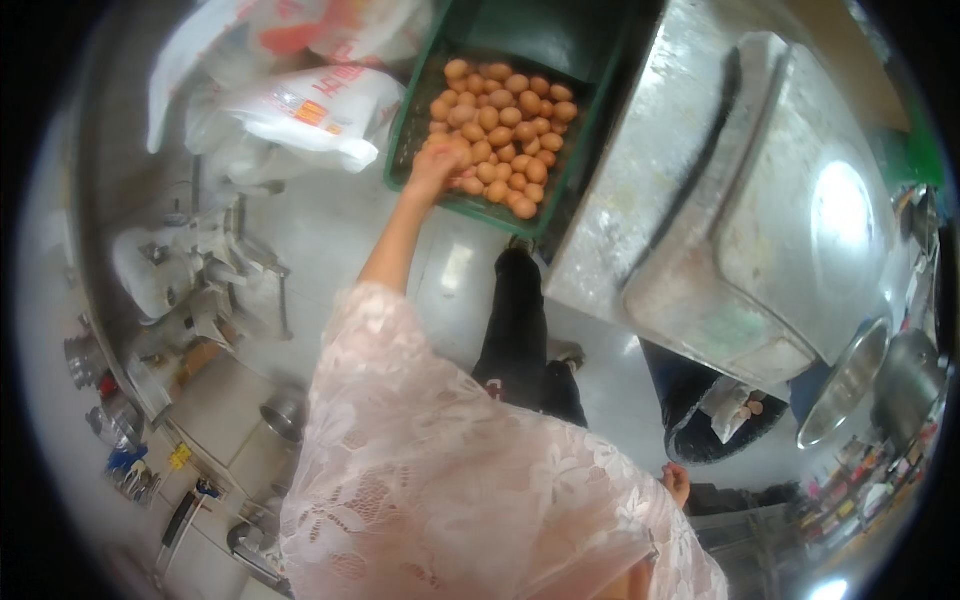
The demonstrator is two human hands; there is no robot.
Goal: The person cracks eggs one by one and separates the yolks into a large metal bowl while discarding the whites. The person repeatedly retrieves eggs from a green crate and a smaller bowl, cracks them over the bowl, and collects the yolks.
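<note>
My left hand [440, 165] reaches into a green plastic crate [480, 215] and touches brown eggs [500, 136] at its near left side. The fingers are blurred and partly hidden, so whether an egg is gripped cannot be told. Many eggs lie piled loose in the crate. My right hand [676, 484] hangs low at the right beside my lace top, away from the crate, with its fingers curled; whether it holds anything does not show.
White plastic sacks [322, 105] stand left of the crate. A metal sink or counter [600, 255] is close on the right, with a black bin [686, 431] beneath its corner. A steel pot [283, 415] and machine [161, 274] are at the left.
</note>
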